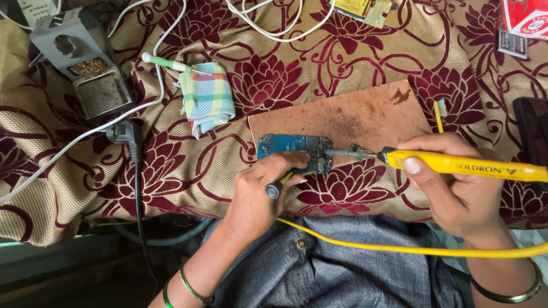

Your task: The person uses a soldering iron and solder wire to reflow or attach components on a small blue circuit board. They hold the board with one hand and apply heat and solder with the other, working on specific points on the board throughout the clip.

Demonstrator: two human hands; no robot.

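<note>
A blue circuit board (288, 145) lies on the front edge of a brown wooden board (354, 117). My left hand (257, 194) rests just below it, fingers closed on a small black-and-yellow tool (279, 185) whose tip reaches the circuit board. My right hand (451, 182) grips a yellow soldering iron (462, 165). The iron's metal tip (342, 153) touches the right end of the circuit board, beside a small green board piece (361, 152). Its yellow cord (399, 245) runs across my lap.
A checked cloth (206, 97) with a white-green brush (165, 63) lies to the left. A grey soldering-iron stand (85, 63) sits at the back left, white cables (274, 28) at the back, a black plug (124, 134) on the floral cloth (188, 165), a dark phone (534, 128) at right.
</note>
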